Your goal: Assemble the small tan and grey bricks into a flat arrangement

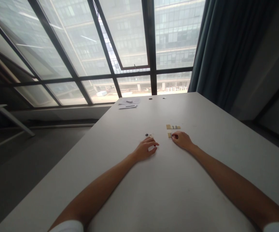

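Some papers [124,103] beyond, left hand [145,149] spread, right hand [183,140] overlapping yellowish piece [169,135], grip unclear

Looks like an office or similar workroom. Has a broad, smooth white table [158,187], flat white paper sheets [124,107], tall dark-framed glass windows [127,35] and a long dark-blue fabric curtain [218,48].

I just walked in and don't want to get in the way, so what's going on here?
Someone is working by hand at a white table. The right hand is at a small yellowish piece; whether it grips it, I can't tell. A longer yellowish strip lies just beyond. The left hand, thumb and fingers apart, is nearest a small dark piece and some pale bits. Papers lie toward the far end.
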Available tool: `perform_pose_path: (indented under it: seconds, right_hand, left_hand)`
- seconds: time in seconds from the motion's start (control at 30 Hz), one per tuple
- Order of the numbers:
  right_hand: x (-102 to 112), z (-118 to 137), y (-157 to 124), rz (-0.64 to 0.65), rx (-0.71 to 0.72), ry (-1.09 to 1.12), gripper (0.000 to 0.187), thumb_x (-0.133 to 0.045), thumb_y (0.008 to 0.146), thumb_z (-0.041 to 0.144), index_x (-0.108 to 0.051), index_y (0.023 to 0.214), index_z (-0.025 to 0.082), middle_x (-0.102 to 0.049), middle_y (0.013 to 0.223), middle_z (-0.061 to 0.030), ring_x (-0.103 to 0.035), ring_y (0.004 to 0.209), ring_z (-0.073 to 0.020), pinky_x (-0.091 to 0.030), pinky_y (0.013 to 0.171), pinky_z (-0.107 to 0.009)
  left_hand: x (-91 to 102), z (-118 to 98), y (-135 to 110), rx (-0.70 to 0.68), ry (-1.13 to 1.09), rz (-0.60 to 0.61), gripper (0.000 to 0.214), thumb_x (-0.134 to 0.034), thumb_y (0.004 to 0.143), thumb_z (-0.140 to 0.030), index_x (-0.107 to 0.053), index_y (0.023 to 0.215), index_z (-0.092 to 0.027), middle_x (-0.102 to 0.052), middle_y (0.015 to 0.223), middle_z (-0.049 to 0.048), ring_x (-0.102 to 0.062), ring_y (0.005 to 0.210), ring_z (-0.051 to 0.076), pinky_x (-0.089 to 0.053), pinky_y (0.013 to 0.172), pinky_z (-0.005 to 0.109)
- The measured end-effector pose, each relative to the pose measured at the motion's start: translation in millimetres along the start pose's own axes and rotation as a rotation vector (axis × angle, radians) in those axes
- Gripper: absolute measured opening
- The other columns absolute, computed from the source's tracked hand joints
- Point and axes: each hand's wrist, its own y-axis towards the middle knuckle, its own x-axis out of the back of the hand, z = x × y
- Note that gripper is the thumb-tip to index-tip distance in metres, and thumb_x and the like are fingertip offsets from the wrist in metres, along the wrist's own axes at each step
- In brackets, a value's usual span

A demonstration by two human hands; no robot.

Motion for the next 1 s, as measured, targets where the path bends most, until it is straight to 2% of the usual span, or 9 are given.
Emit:
perform_pose_path:
  seconds: [0.23,0.37,0.47,0.57,0.63,0.7,0.83,1.0]
  right_hand:
    - [-2,-2,0,-0.014,0.004,0.011,0.018,-0.063,0.084,0.025,-0.078,0.095,0.021,-0.075,0.094,-0.0055,-0.066,0.085,-0.0211,-0.045,0.075,-0.026]
    - [-5,-4,1,-0.052,-0.008,0.032,0.022,-0.057,0.085,0.019,-0.078,0.092,0.019,-0.076,0.096,-0.0076,-0.067,0.087,-0.0213,-0.046,0.079,-0.027]
    - [-6,-7,2,-0.146,-0.017,0.073,0.025,-0.052,0.087,0.018,-0.077,0.088,0.018,-0.076,0.095,-0.008,-0.067,0.087,-0.0215,-0.046,0.079,-0.027]
    - [-6,-7,2,-0.293,0.028,0.147,0.025,-0.051,0.086,0.019,-0.076,0.086,0.017,-0.075,0.092,-0.0079,-0.066,0.084,-0.0217,-0.046,0.077,-0.028]
    - [-4,-6,1,-0.367,0.11,0.211,0.025,-0.05,0.086,0.019,-0.075,0.085,0.017,-0.073,0.087,-0.0072,-0.064,0.079,-0.0207,-0.046,0.074,-0.028]
    - [-2,-3,-1,-0.386,0.225,0.274,0.025,-0.048,0.088,0.02,-0.073,0.084,0.017,-0.07,0.08,-0.0057,-0.061,0.071,-0.0188,-0.045,0.07,-0.028]
    - [-1,6,-8,-0.26,0.448,0.363,0.024,-0.048,0.089,0.018,-0.072,0.084,0.018,-0.066,0.074,-0.0031,-0.054,0.061,-0.015,-0.043,0.065,-0.026]
    - [-4,19,-18,0.0,0.588,0.363,0.023,-0.052,0.083,0.012,-0.073,0.086,0.019,-0.069,0.075,-0.0018,-0.057,0.061,-0.0135,-0.042,0.066,-0.024]
  left_hand:
    - [0.5,2,-1,0.0,0.007,-0.027,0.019,-0.056,0.095,-0.024,-0.071,0.106,-0.021,-0.067,0.095,0.0081,-0.06,0.096,0.021,-0.051,0.09,0.035]
    - [0.6,6,-1,0.04,0.032,-0.125,0.016,-0.057,0.095,-0.023,-0.071,0.102,-0.021,-0.067,0.093,0.0069,-0.059,0.094,0.02,-0.05,0.089,0.035]
    - [2.2,15,0,0.154,0.068,-0.301,0.017,-0.055,0.096,-0.022,-0.071,0.1,-0.021,-0.067,0.092,0.0058,-0.059,0.092,0.019,-0.049,0.086,0.034]
    - [5.9,27,-1,0.3,0.093,-0.456,0.02,-0.052,0.096,-0.02,-0.072,0.098,-0.021,-0.066,0.088,0.0043,-0.059,0.089,0.018,-0.049,0.082,0.032]
    - [8.2,35,-2,0.378,0.092,-0.503,0.022,-0.051,0.094,-0.018,-0.072,0.096,-0.02,-0.066,0.087,0.0036,-0.059,0.086,0.018,-0.048,0.08,0.03]
    - [9.5,41,-3,0.442,0.089,-0.523,0.022,-0.051,0.092,-0.016,-0.073,0.093,-0.02,-0.066,0.085,0.003,-0.059,0.084,0.018,-0.048,0.078,0.03]
    - [8.8,47,-4,0.504,0.089,-0.512,0.023,-0.051,0.09,-0.015,-0.074,0.089,-0.019,-0.066,0.082,0.0025,-0.06,0.08,0.017,-0.047,0.078,0.03]
    - [6.2,45,-3,0.479,0.102,-0.443,0.022,-0.053,0.087,-0.013,-0.074,0.087,-0.019,-0.068,0.083,0.003,-0.06,0.081,0.018,-0.048,0.08,0.031]
